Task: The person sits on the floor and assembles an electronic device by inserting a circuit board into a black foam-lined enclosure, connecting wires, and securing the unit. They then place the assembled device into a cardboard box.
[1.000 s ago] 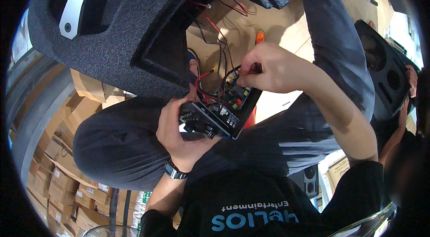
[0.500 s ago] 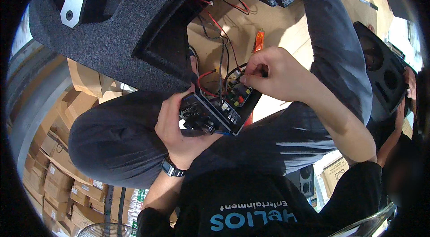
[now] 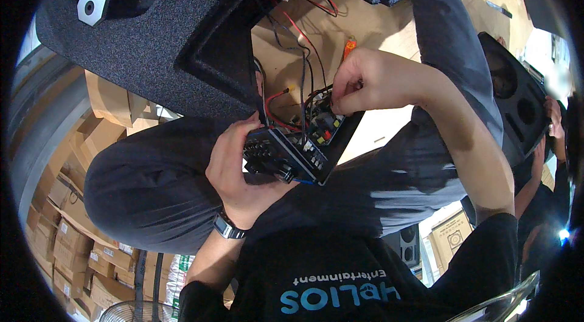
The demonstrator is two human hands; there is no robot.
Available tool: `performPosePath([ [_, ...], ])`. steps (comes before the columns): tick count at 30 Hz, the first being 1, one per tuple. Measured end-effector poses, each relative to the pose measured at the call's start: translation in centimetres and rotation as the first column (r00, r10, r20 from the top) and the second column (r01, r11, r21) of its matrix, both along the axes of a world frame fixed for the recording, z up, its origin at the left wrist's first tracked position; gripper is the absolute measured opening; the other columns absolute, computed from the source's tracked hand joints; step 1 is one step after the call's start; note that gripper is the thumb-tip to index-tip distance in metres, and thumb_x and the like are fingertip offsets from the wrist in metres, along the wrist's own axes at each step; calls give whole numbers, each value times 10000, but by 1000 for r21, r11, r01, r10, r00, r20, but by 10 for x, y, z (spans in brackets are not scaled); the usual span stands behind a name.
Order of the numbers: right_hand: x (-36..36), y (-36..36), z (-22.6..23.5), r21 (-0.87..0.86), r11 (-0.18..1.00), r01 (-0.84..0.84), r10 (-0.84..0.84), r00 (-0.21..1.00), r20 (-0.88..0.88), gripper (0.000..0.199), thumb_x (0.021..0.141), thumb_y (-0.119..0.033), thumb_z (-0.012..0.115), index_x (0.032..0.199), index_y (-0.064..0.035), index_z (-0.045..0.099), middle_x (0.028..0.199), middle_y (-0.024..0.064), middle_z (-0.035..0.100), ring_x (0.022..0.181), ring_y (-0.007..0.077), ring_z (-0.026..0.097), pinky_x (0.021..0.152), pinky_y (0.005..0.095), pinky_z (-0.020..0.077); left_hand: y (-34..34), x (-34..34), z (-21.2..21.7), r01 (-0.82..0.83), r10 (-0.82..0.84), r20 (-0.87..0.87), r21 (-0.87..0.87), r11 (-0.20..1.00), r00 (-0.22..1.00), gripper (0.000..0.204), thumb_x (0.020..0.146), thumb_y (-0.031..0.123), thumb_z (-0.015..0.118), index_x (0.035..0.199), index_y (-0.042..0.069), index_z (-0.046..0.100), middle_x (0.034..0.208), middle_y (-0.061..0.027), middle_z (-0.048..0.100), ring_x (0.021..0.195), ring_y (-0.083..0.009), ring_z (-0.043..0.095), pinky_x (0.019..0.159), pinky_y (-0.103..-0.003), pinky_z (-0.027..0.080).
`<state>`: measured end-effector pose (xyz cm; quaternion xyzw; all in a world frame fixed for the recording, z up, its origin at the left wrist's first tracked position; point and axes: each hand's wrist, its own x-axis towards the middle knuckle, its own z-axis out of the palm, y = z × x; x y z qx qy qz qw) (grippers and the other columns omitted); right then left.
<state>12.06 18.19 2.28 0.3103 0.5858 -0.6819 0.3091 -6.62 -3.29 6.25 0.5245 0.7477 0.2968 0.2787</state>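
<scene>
A black electronics panel (image 3: pixel 298 148) with a circuit board sits over the person's lap, just below the opening of a large dark speaker cabinet (image 3: pixel 164 30). The left hand (image 3: pixel 237 170) grips the panel from the left side, fingers wrapped around its edge. The right hand (image 3: pixel 371 82) is pinched narrow on the wires (image 3: pixel 301 88) at the panel's top edge; red and black wires run up into the cabinet. Cardboard boxes (image 3: pixel 67 225) are stacked at lower left.
</scene>
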Motion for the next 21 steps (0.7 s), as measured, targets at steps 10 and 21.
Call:
performPosePath([
  [10, -2, -2, 5, 112, 991, -68, 75, 995, -61, 216, 848, -169, 766, 902, 41, 757, 743, 95, 718, 691, 144, 674, 633, 300, 517, -2, 0, -2, 8, -7, 9, -21, 1000, 1000, 814, 513, 311, 993, 1179, 6, 638, 1090, -153, 686, 961, -307, 691, 840, -370, 553],
  [21, 0, -9, -4, 201, 955, -216, 241, 965, -105, 239, 815, -206, 759, 936, -1, 780, 817, 134, 738, 758, 220, 706, 691, 348, 542, -5, -2, -7, 117, -117, -67, -11, 993, 991, 834, 489, 275, 983, 1194, 20, 616, 1108, -149, 676, 1002, -312, 684, 898, -381, 544],
])
